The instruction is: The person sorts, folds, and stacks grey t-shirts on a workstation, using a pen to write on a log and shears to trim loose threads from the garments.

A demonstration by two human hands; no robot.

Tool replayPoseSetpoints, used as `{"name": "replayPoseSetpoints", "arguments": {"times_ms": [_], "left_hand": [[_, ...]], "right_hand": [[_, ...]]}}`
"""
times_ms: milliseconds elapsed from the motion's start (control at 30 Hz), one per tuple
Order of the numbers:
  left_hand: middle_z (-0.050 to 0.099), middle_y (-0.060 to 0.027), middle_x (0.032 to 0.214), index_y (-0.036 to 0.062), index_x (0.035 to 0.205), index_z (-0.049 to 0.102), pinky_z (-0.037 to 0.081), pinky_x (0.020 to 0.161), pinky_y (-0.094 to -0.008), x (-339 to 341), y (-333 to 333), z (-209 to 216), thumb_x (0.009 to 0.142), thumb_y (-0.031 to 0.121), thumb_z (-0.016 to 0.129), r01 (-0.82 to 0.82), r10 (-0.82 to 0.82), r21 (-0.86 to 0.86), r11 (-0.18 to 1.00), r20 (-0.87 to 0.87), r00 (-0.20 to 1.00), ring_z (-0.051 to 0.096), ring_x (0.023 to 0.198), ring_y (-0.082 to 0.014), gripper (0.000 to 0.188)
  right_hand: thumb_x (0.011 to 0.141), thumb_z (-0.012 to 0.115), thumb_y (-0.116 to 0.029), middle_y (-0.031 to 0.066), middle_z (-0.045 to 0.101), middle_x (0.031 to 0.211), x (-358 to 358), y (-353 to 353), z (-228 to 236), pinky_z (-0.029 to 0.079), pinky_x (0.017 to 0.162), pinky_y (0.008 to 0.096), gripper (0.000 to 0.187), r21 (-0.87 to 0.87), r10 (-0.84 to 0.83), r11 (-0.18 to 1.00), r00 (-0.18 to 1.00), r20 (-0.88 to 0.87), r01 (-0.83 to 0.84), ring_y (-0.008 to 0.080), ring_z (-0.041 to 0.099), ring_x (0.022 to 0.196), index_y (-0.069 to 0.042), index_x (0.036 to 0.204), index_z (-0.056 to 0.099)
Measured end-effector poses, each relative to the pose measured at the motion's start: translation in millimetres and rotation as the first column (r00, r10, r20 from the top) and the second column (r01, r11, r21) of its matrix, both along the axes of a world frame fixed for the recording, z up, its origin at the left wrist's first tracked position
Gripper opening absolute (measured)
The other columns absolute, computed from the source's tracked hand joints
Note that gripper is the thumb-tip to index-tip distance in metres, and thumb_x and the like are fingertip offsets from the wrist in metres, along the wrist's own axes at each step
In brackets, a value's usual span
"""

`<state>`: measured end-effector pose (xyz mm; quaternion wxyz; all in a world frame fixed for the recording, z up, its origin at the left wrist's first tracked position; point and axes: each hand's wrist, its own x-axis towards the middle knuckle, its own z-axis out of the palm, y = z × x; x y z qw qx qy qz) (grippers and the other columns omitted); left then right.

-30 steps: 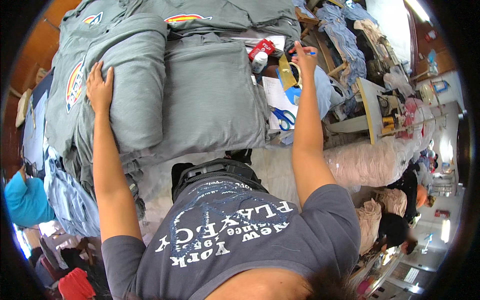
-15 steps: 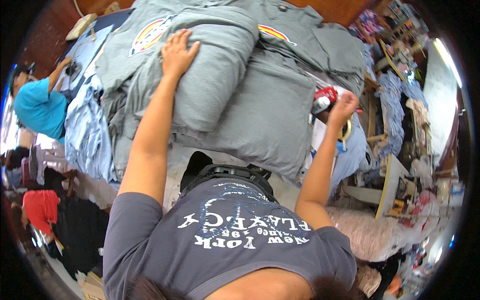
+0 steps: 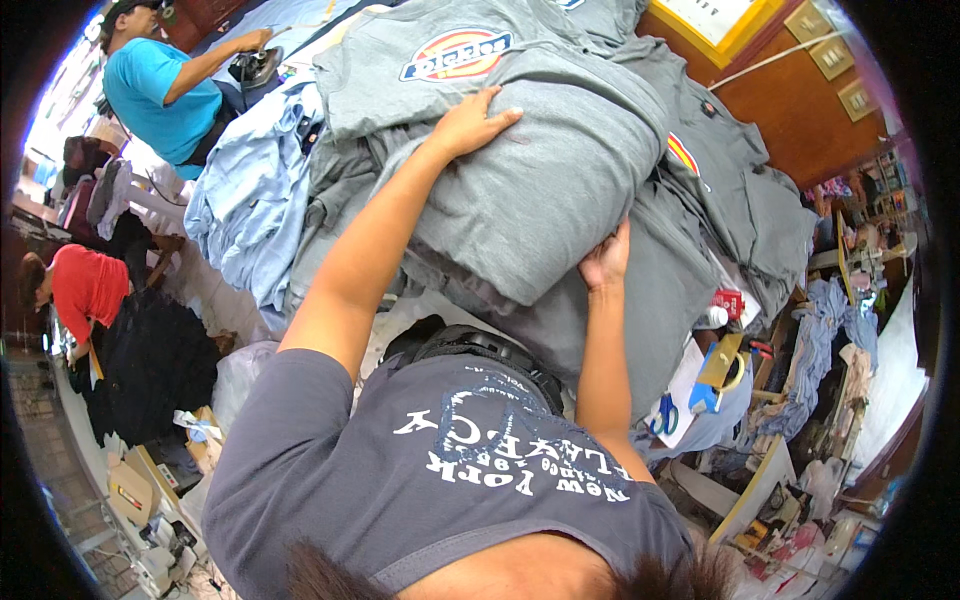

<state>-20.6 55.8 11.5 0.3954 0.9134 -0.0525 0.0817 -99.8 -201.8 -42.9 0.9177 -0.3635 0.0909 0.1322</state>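
Oval logo point(image 3: 457, 55) on grey garment point(image 3: 365, 95); white lettering point(image 3: 520, 462) on dark T-shirt point(image 3: 330, 480); letters point(image 3: 712, 12) on wall sign point(image 3: 710, 28).

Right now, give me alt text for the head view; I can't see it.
A person's left hand lies spread on a thick grey cloth bundle, and the right hand is at its lower right edge. Blue-handled scissors lie farther right; at upper left, a co-worker in turquoise has a hand at an iron.
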Motion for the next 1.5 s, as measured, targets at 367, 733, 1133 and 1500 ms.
{"name": "replayPoseSetpoints", "arguments": {"times_ms": [367,733,1133,1500], "left_hand": [[0.022,-0.0166,0.141,0.0082,0.137,0.022,0.019,0.104,-0.0347,7.8,29.8,13.7,0.081,0.059,0.043,0.151,-0.271,-0.490,0.859,-0.184,0.945,0.020,0.130,-0.0277,0.079],[0.026,-0.0166,0.139,0.0078,0.136,0.025,0.021,0.104,-0.0363,-27.1,104.3,-13.1,0.082,0.055,0.044,-0.191,-0.274,-0.907,0.376,-0.306,0.912,0.025,0.128,-0.0282,0.074],[0.029,-0.0166,0.137,0.0079,0.135,0.028,0.023,0.103,-0.0371,-75.8,152.8,-84.2,0.083,0.052,0.045,-0.435,-0.217,-0.897,0.077,-0.441,0.871,0.028,0.126,-0.0286,0.070],[0.031,-0.0167,0.136,0.0080,0.134,0.030,0.024,0.102,-0.0378,-113.3,158.2,-111.2,0.084,0.049,0.047,-0.528,-0.165,-0.849,-0.001,-0.520,0.838,0.030,0.125,-0.0290,0.067]], "right_hand": [[0.089,0.036,-0.045,0.0164,0.038,0.130,14.9,72.1,-29.1,0.037,0.095,0.0386,0.062,-0.320,-0.213,0.912,0.964,0.161,0.255,0.0289,0.042,0.116,-0.003,0.134,0.025],[0.080,0.036,-0.061,0.0242,0.022,0.138,60.7,228.9,169.3,0.016,0.098,0.0573,0.068,-0.763,0.446,0.303,0.623,0.643,0.571,0.0502,0.017,0.124,-0.014,0.129,0.038],[0.080,0.057,-0.036,0.0160,0.049,0.120,103.6,276.9,64.9,0.031,0.096,0.0395,0.036,-0.575,0.468,0.786,0.387,0.794,0.229,0.0312,0.041,0.117,-0.009,0.104,0.059],[0.069,0.067,-0.020,0.0034,0.054,0.109,40.8,-75.8,31.1,0.030,0.094,0.0444,0.040,-0.749,0.266,-0.536,0.920,0.288,0.390,0.0223,0.048,0.107,-0.014,0.107,0.055]]}}
